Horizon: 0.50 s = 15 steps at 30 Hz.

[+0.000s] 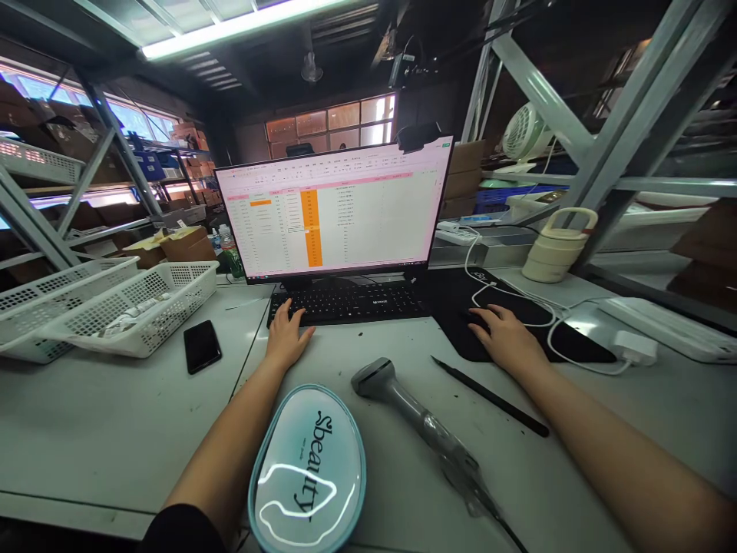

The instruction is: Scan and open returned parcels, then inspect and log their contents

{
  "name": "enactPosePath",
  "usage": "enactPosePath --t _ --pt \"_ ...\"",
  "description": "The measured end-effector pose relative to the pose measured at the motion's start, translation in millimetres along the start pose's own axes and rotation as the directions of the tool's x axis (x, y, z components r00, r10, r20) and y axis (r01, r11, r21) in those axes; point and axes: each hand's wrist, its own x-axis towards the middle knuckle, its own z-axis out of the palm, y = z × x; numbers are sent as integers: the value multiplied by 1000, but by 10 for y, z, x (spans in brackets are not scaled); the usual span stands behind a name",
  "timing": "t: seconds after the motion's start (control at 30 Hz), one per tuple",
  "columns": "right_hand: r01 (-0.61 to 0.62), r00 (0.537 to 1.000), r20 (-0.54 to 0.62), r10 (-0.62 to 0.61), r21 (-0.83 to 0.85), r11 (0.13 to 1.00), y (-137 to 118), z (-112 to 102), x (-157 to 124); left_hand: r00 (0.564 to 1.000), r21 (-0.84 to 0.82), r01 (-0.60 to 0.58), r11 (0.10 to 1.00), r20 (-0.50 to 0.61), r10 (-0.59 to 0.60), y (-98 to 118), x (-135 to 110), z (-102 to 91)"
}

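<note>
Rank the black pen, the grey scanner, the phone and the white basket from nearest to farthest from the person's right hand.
From the right hand:
1. Black pen, just below it.
2. Grey scanner, lower left.
3. Phone, far left, past the left hand.
4. White basket, farthest left.

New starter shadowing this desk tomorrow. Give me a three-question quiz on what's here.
1. True or false: the left hand rests on the keyboard.
2. What lies under the right hand? A) phone B) black mouse pad C) basket
3. Fill in: the black phone lies beside the white ____.

Key: 1 true; 2 B; 3 basket.
</note>
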Motion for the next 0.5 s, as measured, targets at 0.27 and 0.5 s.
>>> enactPosePath --t 0.27,0.5 --pt "-24 998 50 25 -35 999 -114 -130 -35 994 -281 -53 958 -111 23 0 39 -254" --pt "-28 994 103 35 -68 997 -202 -273 -66 999 -501 -36 865 2 43 427 -54 -909"
